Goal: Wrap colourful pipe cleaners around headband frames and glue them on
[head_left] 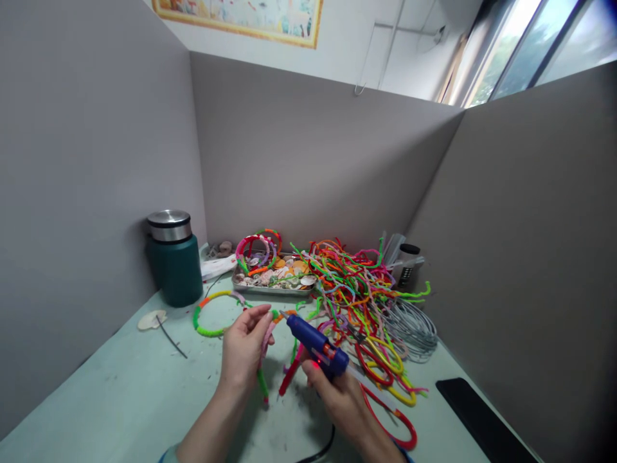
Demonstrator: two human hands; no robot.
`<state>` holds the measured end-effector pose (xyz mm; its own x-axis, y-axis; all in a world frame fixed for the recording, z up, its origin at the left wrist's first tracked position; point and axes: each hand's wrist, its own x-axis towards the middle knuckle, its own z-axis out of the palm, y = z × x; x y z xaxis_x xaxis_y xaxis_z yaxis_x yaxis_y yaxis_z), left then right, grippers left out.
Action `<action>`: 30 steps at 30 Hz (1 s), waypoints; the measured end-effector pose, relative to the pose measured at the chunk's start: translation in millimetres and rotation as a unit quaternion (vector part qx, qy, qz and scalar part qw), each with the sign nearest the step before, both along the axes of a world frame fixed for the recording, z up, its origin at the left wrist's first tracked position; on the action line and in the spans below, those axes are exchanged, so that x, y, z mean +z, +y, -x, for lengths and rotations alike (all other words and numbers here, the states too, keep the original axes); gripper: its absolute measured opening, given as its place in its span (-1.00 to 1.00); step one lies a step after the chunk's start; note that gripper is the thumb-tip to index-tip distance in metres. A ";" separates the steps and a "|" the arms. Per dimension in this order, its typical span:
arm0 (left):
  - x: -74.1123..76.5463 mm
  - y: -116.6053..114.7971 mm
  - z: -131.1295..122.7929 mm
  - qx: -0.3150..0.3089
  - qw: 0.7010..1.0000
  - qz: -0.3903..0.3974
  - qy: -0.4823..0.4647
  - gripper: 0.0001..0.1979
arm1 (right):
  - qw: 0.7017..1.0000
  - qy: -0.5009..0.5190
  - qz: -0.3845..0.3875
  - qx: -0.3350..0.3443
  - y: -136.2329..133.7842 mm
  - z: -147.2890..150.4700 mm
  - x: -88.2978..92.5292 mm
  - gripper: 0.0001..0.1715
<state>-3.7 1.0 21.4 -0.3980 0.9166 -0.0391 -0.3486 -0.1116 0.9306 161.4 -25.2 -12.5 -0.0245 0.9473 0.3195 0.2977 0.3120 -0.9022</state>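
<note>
My right hand (pixel 340 399) grips a blue hot glue gun (pixel 314 344), its nozzle aimed left at the piece in my other hand. My left hand (pixel 245 347) pinches a ring wrapped in coloured pipe cleaners (pixel 264 379), holding it upright just above the table, with the nozzle tip almost touching its top. A clear glue stick pokes out of the gun's back over my right wrist.
A big tangle of coloured pipe cleaners (pixel 359 289) lies ahead at the right, beside coiled grey wire (pixel 414 328). A metal tray of shells (pixel 272 280), a finished hoop (pixel 216 313), a green flask (pixel 174 260) and a black phone (pixel 482 421) sit around. Grey partition walls enclose the table.
</note>
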 end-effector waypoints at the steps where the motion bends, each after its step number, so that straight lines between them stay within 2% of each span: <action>1: -0.4 0.0 0.2 -0.001 1.000 0.000 0.004 -0.56 | 1.000 -0.004 0.002 0.010 -0.7 0.7 1.6 -0.62; 3: -1.1 -0.2 0.4 -0.004 1.000 0.001 0.016 -0.56 | 0.999 -0.015 0.011 0.031 -1.6 2.2 4.6 -0.61; 10: -4.1 0.9 1.8 -0.018 0.999 -0.025 0.028 -0.56 | 0.999 -0.039 -0.014 0.020 -1.9 5.2 9.2 -0.67; 14: -7.4 3.2 2.0 -0.023 0.999 -0.013 0.024 -0.54 | 0.995 -0.071 -0.047 0.056 -1.2 7.2 13.4 -0.74; 19: -8.2 4.2 1.8 -0.082 0.996 0.004 -0.023 -0.54 | 0.988 -0.102 -0.096 0.058 0.1 7.7 13.3 -0.79; 24: -5.6 2.3 5.0 -0.112 0.992 0.030 -0.041 -0.54 | 0.985 -0.113 -0.122 0.052 0.9 7.6 14.1 -0.79; 30: 1.4 -2.1 3.4 -0.061 0.998 0.016 -0.006 -0.57 | 0.991 -0.089 -0.100 0.030 -2.1 7.9 16.3 -0.81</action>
<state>-7.1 -1.1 22.8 -0.2824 0.9566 -0.0725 -0.3682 -0.0382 0.9290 153.4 -27.3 3.8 -0.1512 0.8607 0.4862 0.4225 0.5009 -0.7554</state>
